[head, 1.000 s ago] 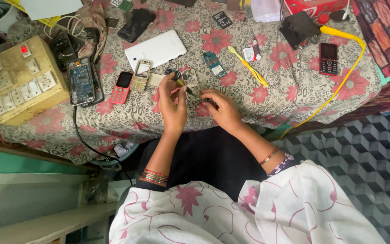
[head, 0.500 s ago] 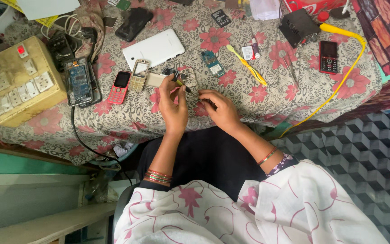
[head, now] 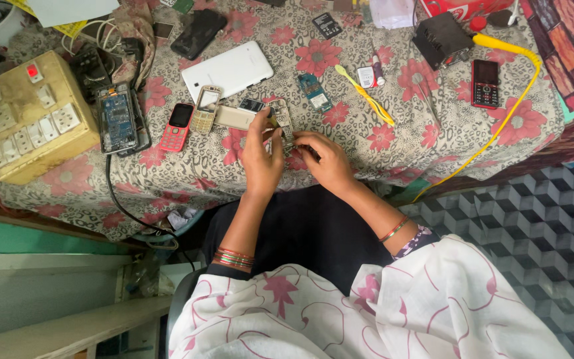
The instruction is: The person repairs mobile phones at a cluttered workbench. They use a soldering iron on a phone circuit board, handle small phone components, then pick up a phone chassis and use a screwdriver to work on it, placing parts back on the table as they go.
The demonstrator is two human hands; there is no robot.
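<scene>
On the left end of the desk [head: 167, 173], which is covered with a flowered cloth, stands a yellowish switch board [head: 31, 116] with white sockets. Just beside it lies an opened phone with blue circuit board [head: 117, 119], and a black cable [head: 127, 213] hangs down from the desk edge there. Next to the right are a pink keypad phone [head: 177, 126] and a golden phone frame [head: 204, 109], both below a white tablet [head: 228, 70] which lies face down.

Near the middle, at the front edge of the desk, the left hand [head: 262, 159] is closed around a small phone circuit board [head: 283, 123], with the thumb and fingers holding it upright on its long sides. The right hand [head: 327, 159] is touching the lower part of the same board with bent fingers; it possibly pinches a thin tool, but the view is too small to tell.

Further right lie a small green circuit board [head: 315, 92], a yellow toothbrush [head: 365, 96], and metal tweezers [head: 426, 100]. At the right end is a red and black keypad phone [head: 485, 83], and a yellow cable [head: 506, 119] curves beside it down over the desk edge.
</scene>
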